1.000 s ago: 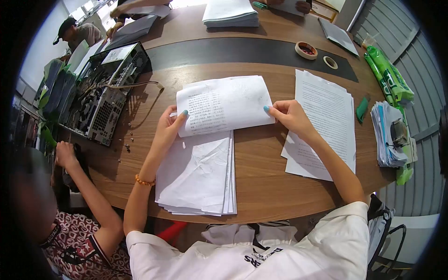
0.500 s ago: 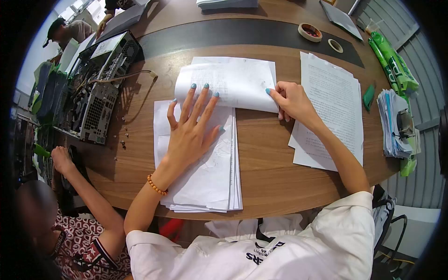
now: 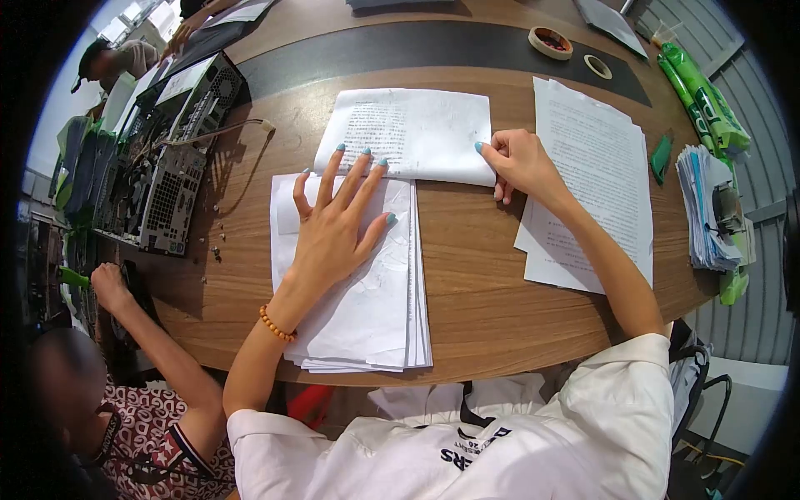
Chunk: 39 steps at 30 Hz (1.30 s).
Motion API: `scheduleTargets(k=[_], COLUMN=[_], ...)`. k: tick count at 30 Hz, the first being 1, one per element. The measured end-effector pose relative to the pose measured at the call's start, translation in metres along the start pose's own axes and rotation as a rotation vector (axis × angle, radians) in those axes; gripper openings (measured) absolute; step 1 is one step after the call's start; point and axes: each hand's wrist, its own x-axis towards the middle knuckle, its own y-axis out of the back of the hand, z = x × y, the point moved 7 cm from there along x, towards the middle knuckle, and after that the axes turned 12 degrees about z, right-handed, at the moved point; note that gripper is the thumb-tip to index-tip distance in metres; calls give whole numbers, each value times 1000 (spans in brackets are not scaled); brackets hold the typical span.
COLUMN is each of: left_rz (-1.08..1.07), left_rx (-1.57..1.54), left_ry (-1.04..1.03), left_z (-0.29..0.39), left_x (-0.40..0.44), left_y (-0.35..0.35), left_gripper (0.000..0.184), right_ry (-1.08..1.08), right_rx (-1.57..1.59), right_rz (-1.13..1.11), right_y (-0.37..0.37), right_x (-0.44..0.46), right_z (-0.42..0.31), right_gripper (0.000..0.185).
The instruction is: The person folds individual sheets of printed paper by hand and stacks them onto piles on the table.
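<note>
On the table (image 3: 467,283), folded paper (image 3: 442,125): just beyond the white stack (image 3: 350,325), its near edge beside the stack's far end; it looks doubled over, with print on the left part facing up.
Left hand (image 3: 327,237): palm down, fingers spread apart, fingertips on the paper's near edge, palm over the stack; nothing pinched.
Right hand (image 3: 527,167): thumb and curled fingers together, apparently pinching the paper's right end.
How far: this one paper is turned over and nearly flat, by my judgement; the stack's top sheet lies flat and creased, not doubled.
Printed sheets (image 3: 592,192): one pile beside the right forearm, at least two sheets.
Count: one folded paper, one stack whose sheets cannot be counted, two tape rolls (image 3: 546,51), one clipped bundle (image 3: 702,217), one opened computer case (image 3: 171,200).
Co-worker's hand (image 3: 108,287): one, closed, near the case.
</note>
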Motion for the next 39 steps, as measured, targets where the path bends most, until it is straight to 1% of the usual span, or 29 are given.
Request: scheduleTargets(k=[3,5,6,8,10,11,13,14,16,17,19,20,22,23,24,25,26,28,30,32,34,35,39], left_rz=[-45,-26,-4,-9,-26,-29,-43,-26,-14,-9,-17,-22,-85,-84,-44,-8,-15,14,-2,11,8,6,1], left_rx=[7,6,4,9,11,27,50,60,75,71,54,51,68,72,59,49,60,75,95,66,62,63,24], left_ry=[11,-7,-23,-21,-14,-15,-34,-39,-57,-56,-40,-31,10,25,5,-22,-20,-32,-37,-16,-10,-12,-1], left_z=[1,2,3,2,4,4,5,4,4,4,5,5,3,1,3,4,3,2,1,0,0,0,-1], left_x=[1,1,1,3,2,4,4,3,3,4,4,3,3,3,4,4,4,3,3,3,3,3,2], left_y=[1,0,0,1,3,4,3,2,3,4,6,7,4,3,5,8,6,5,6,6,7,7,5], left_gripper=[54,51,49,49,49,49,49,49,49,48,48,48,48,48,48,49,49,49,49,48,48,48,48], right_ry=[-40,-33,-34,409,682,680,1106,1055,1069,1064,908,909,901,905,916,937,953,959,968,948,851,856,804], right_rx=[-15,-173,-170,-946,-759,-752,-630,-490,-592,-587,-558,-557,-559,-511,-504,-504,-501,-484,-644,-637,-780,-738,-739], right_rz=[0,-29,-31,370,538,535,317,194,205,210,180,169,199,206,193,249,312,322,297,282,261,307,342], right_y=[1,2,2,19,13,3,-42,-59,-72,-70,-56,-52,-42,-40,-44,-46,-48,-61,-75,-66,-56,-48,-17], right_x=[3,7,4,-6,-30,-35,-62,-62,-62,-63,-61,-64,-67,-65,-64,-65,-65,-62,-60,-63,-64,-67,-82], right_z=[1,2,-3,-45,-83,-86,-100,-90,-82,-78,-70,-67,-61,-59,-62,-68,-74,-76,-74,-75,-63,-55,-30], right_gripper=[27,31,31,31,29,29,24,26,28,28,27,27,25,25,25,25,24,25,26,25,22,19,17])
